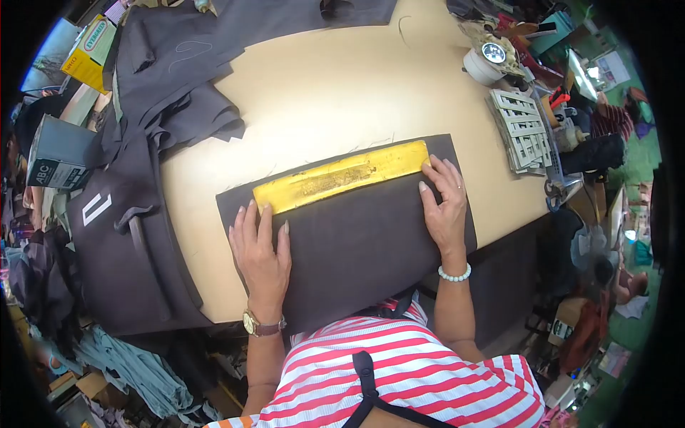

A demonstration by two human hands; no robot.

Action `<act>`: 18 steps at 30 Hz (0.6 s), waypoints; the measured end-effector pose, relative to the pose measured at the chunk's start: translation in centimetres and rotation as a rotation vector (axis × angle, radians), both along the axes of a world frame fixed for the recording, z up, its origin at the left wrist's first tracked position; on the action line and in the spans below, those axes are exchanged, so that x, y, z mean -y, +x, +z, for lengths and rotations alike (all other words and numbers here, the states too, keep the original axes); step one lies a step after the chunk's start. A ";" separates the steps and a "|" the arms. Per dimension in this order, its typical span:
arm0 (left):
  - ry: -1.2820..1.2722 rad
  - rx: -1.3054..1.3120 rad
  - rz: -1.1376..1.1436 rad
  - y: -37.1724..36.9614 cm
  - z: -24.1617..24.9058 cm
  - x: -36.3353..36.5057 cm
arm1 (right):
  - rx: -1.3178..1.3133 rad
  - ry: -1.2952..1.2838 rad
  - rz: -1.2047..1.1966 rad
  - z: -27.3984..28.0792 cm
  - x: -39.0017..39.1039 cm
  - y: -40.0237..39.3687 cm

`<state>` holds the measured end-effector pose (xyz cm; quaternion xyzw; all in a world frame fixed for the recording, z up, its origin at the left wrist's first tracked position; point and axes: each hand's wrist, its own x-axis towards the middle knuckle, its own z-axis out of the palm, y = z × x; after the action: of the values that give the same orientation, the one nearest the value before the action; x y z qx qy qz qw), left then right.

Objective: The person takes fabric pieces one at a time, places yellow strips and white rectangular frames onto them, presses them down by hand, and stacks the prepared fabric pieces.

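Head view: left hand (261, 258) half open, fingers slightly apart, fingertips at the yellow strip's (341, 176) left end; strip lay flat along the dark cloth's (357, 239) far edge. Right hand (445, 208) loosely spread, fingertips at its right end. Both palms faced down, forearms reached forward.
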<state>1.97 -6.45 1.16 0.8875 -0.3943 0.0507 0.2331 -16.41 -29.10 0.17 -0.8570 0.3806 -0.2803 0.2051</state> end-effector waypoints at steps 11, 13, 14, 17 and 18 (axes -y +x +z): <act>0.018 -0.007 -0.011 0.4 -0.5 0.0 | -0.051 -0.048 -0.003 0.1 -0.2 0.3; 0.010 -0.017 0.002 0.3 -0.6 -0.1 | -0.063 -0.063 0.006 0.1 -0.1 0.2; -0.035 -0.029 0.011 0.3 -0.4 0.0 | -0.069 -0.071 0.011 0.0 -0.1 0.2; -0.040 -0.025 0.001 0.4 -0.3 -0.1 | -0.068 -0.082 0.029 0.0 0.1 0.2; -0.066 -0.018 0.006 0.3 -0.3 0.0 | -0.070 -0.074 0.029 0.0 0.0 0.2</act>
<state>2.29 -6.42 0.85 0.8810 -0.3876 0.0565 0.2654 -16.22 -29.13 0.22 -0.8788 0.3644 -0.2610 0.1638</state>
